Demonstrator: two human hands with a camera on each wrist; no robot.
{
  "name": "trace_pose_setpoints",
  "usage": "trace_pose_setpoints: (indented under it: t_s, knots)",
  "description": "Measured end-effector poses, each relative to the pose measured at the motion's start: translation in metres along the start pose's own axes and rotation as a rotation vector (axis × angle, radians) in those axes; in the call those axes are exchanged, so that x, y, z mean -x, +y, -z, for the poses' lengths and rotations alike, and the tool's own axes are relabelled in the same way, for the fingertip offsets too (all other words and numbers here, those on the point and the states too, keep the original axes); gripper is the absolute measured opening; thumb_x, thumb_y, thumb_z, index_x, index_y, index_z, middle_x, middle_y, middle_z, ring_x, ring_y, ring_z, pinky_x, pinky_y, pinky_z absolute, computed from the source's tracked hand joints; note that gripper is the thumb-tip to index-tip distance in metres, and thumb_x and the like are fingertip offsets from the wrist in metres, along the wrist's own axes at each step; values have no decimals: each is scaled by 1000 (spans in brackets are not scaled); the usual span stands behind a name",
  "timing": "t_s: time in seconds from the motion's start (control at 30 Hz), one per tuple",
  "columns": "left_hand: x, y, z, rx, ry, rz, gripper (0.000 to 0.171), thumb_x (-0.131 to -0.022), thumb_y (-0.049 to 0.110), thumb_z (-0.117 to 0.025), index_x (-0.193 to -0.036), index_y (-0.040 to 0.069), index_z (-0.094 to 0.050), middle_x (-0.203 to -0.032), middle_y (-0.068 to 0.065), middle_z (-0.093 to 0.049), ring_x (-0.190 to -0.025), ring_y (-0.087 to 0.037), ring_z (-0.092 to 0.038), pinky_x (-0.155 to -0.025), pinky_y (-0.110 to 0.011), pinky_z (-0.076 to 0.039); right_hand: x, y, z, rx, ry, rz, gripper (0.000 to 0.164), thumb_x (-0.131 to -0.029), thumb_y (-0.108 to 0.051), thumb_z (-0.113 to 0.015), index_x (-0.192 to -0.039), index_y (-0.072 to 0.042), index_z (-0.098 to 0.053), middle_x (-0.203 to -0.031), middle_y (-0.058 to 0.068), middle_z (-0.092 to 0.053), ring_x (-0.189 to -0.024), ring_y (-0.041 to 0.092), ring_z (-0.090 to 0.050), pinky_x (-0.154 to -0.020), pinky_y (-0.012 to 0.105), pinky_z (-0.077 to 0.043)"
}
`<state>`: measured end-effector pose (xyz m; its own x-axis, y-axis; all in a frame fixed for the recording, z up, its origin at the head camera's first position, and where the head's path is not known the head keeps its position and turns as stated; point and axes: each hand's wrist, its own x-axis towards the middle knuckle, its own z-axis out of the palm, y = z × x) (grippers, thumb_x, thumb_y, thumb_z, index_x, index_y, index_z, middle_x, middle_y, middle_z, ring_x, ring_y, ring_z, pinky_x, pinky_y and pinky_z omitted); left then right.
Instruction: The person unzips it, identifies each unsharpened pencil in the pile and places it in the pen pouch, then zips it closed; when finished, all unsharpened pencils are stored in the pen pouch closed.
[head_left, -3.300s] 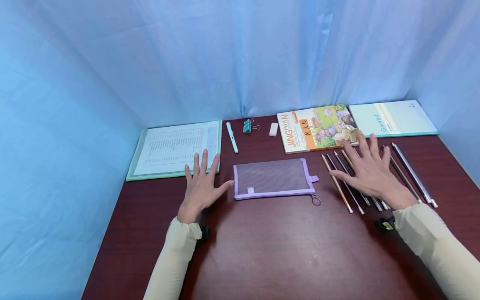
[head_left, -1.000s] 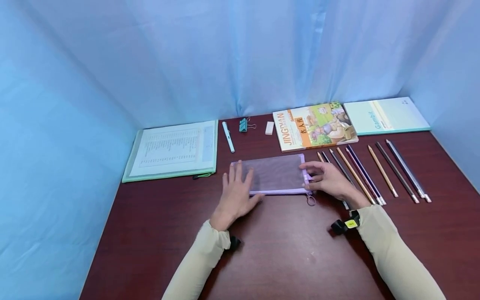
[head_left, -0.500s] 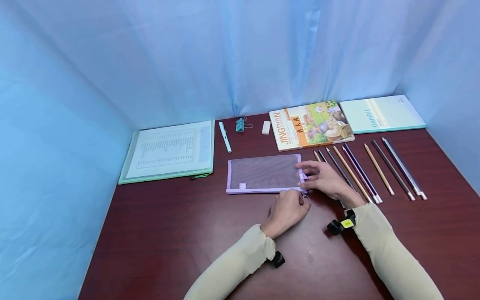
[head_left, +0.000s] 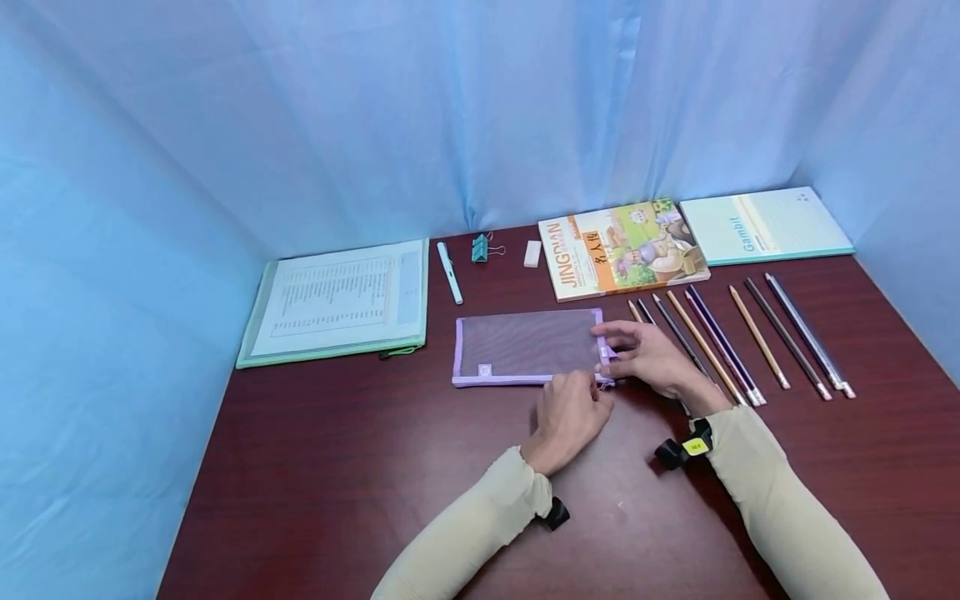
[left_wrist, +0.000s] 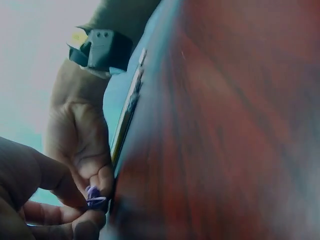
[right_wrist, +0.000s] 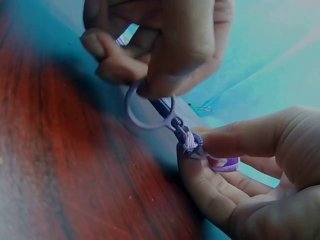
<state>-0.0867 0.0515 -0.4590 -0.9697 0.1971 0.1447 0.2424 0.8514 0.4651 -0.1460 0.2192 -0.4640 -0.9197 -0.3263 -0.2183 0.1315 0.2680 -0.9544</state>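
Note:
A purple-edged mesh zip pouch [head_left: 532, 343] lies flat on the dark red table, its zipper along the near edge. My right hand [head_left: 651, 360] pinches the pouch's right end by the tab, thumb and fingers around the corner in the right wrist view. At the near right corner, the curled fingers of my left hand [head_left: 572, 412] pinch the purple zipper ring [right_wrist: 134, 117]. That ring is mostly hidden by the left hand in the head view. Close up, the left wrist view shows both hands [left_wrist: 40, 200] meeting at a bit of purple cord [left_wrist: 95, 199].
Several pencils [head_left: 759, 337] lie right of the pouch, some partly under the right hand. Behind are a comic-covered book [head_left: 622, 250], a Gambit notebook [head_left: 765, 225], an eraser [head_left: 532, 254], a binder clip [head_left: 481, 247] and a pen [head_left: 450, 273]. A document folder [head_left: 337, 300] lies left.
My right hand has come from above the pencils to the pouch's right end. My left hand has gone from the pouch's left side to the zipper ring, and lately a little left.

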Motion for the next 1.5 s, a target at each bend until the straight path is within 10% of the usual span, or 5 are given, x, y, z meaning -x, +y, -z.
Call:
trace_pose_setpoints:
  t_s: [0.4, 0.93, 1.13, 1.33, 1.5]
  knots:
    - [3, -39, 23, -174, 75, -37, 33, -76, 22, -72, -52, 20, -50, -52, 0, -61, -49, -20, -62, -41, -35, -42, 0, -1, -4, 61, 23, -55, 64, -77, 7, -77, -136, 8, -52, -110, 20, -61, -85, 6, -60, -69, 21, -56]
    - [28, -165, 100, -102, 74, 313, 31, -76, 11, -64, -56, 15, -41, -54, 4, -38, -52, -22, -41, -47, -34, -32, -2, -1, -9, 69, -5, -87, 64, -77, 8, -76, -136, 9, -53, -115, 22, -56, -85, 12, -61, -71, 22, -57]
    - [26, -160, 112, -170, -22, 145, 18, -79, 14, -71, -72, 10, -55, -62, -2, -52, -55, -24, -53, -46, -36, -38, -2, -3, -9, 91, -16, -79, 63, -76, 10, -75, -135, 10, -53, -118, 25, -55, -92, 15, -58, -72, 21, -57]
    - [7, -129, 113, -261, -112, -275, 60, -70, 39, -90, -113, 10, -61, -101, -9, -64, -80, -25, -65, -69, -41, -56, -3, -2, -6, 101, 5, -72, 62, -75, 9, -76, -133, 10, -55, -116, 23, -55, -92, 16, -55, -70, 21, -56]
    - [-11, -107, 88, -392, -227, -494, 61, -71, 52, -85, -110, 13, -59, -101, -5, -63, -87, -23, -66, -72, -37, -57, -4, 1, -8, 86, -15, -78, 62, -76, 9, -75, -133, 10, -54, -115, 22, -55, -93, 16, -55, -70, 22, -56]
